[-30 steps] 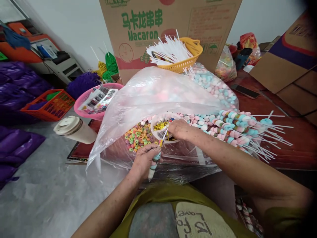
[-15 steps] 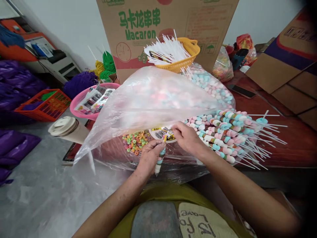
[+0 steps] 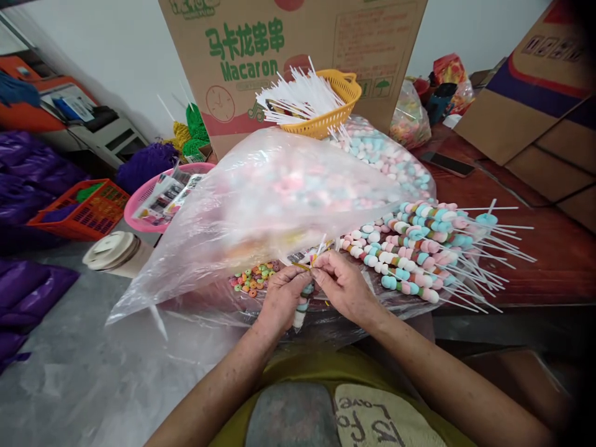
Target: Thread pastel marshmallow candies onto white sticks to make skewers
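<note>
We've brought R hand (image 3: 347, 284) to L hand (image 3: 283, 297), pinching gold tie (image 3: 300, 266). L clamps wrapped skewer (image 3: 302, 307); prob. tying now.

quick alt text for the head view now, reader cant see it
A person's left hand grips a pale blue-and-white candy skewer while the right hand pinches a thin gold strip above it. A translucent plastic sheet drapes beyond, with pastel marshmallow skewers to the right and a yellow plastic basket of thin white sticks behind.
</note>
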The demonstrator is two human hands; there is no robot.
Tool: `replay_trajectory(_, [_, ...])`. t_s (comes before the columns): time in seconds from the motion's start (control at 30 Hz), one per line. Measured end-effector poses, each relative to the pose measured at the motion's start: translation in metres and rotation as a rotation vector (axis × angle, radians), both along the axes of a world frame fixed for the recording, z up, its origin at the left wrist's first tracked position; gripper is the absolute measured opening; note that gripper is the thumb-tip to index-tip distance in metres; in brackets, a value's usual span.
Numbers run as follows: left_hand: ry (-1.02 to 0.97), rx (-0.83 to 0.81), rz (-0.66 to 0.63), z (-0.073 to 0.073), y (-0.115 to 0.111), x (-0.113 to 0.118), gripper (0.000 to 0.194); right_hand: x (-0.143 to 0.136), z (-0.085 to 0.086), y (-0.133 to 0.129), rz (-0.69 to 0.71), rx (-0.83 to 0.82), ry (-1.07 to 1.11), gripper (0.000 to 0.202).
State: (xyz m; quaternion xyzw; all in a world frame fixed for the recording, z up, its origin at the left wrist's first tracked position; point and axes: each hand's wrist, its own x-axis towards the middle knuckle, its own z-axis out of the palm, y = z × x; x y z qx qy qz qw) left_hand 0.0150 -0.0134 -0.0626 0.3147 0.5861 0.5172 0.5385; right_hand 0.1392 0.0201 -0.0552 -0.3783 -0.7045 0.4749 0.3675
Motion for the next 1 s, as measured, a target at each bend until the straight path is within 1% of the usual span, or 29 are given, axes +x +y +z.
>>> replay_trajectory(0.1, [0.005, 0.030, -0.078, -0.001, -0.003, -0.003, 0.020, 0.003, 0.000, 0.002, 0.011, -0.017, 0.007, 0.008])
replay_trajectory(0.2, [0.006, 0.059, -0.124, -0.002, -0.006, -0.006, 0.025, 0.004, -0.002, 0.001, -0.016, 0.083, -0.057, 0.004])
replay_trajectory(0.27, [0.024, 0.077, -0.117, -0.004, -0.009, -0.006, 0.029, 0.002, -0.006, -0.002, -0.060, 0.122, -0.094, 0.005])
replay_trajectory(0.33, [0.026, 0.091, -0.072, -0.004, -0.011, -0.005, 0.031, 0.001, -0.009, -0.005, -0.136, 0.061, -0.079, 0.008])
replay_trajectory(0.37, [0.011, 0.089, -0.053, -0.005, -0.012, -0.005, 0.032, 0.002, -0.008, -0.006, -0.154, 0.016, -0.072, 0.010])
replay_trajectory(0.4, [-0.019, 0.076, -0.048, -0.004, -0.012, -0.004, 0.032, 0.004, -0.007, -0.007, -0.141, -0.017, -0.079, 0.011])
replay_trajectory(0.47, [-0.137, 0.023, -0.090, -0.003, -0.013, -0.004, 0.032, 0.012, 0.002, -0.008, -0.015, -0.012, -0.138, 0.010])
replay_trajectory(0.5, [-0.231, -0.018, -0.138, -0.001, -0.013, -0.004, 0.031, 0.016, 0.008, -0.007, 0.068, 0.045, -0.182, 0.013])
replay_trajectory(0.57, [-0.438, -0.106, -0.270, 0.003, -0.012, -0.007, 0.031, 0.025, 0.022, -0.006, 0.215, 0.227, -0.232, 0.023])
replay_trajectory(0.63, [-0.594, -0.174, -0.414, 0.007, -0.010, -0.009, 0.032, 0.032, 0.034, -0.003, 0.355, 0.355, -0.189, 0.026])
replay_trajectory(0.67, [-0.637, -0.191, -0.467, 0.009, -0.009, -0.010, 0.033, 0.034, 0.038, -0.001, 0.421, 0.364, -0.151, 0.026])
replay_trajectory(0.7, [-0.660, -0.197, -0.498, 0.011, -0.008, -0.011, 0.034, 0.035, 0.040, 0.001, 0.466, 0.334, -0.115, 0.025])
replay_trajectory(0.73, [-0.672, -0.194, -0.506, 0.013, -0.007, -0.010, 0.036, 0.035, 0.039, 0.002, 0.478, 0.280, -0.092, 0.024])
replay_trajectory(0.8, [-0.673, -0.186, -0.467, 0.015, -0.006, -0.006, 0.038, 0.034, 0.033, 0.002, 0.407, 0.187, -0.092, 0.024])
replay_trajectory(0.87, [-0.651, -0.182, -0.377, 0.015, -0.005, 0.001, 0.039, 0.031, 0.023, -0.002, 0.262, 0.189, -0.134, 0.025])
replay_trajectory(0.93, [-0.609, -0.140, -0.231, 0.016, -0.005, 0.010, 0.040, 0.030, 0.014, -0.007, 0.099, 0.284, -0.207, 0.025])
replay_trajectory(1.0, [-0.547, -0.053, -0.075, 0.016, -0.005, 0.020, 0.041, 0.031, 0.010, -0.012, -0.033, 0.411, -0.295, 0.025])
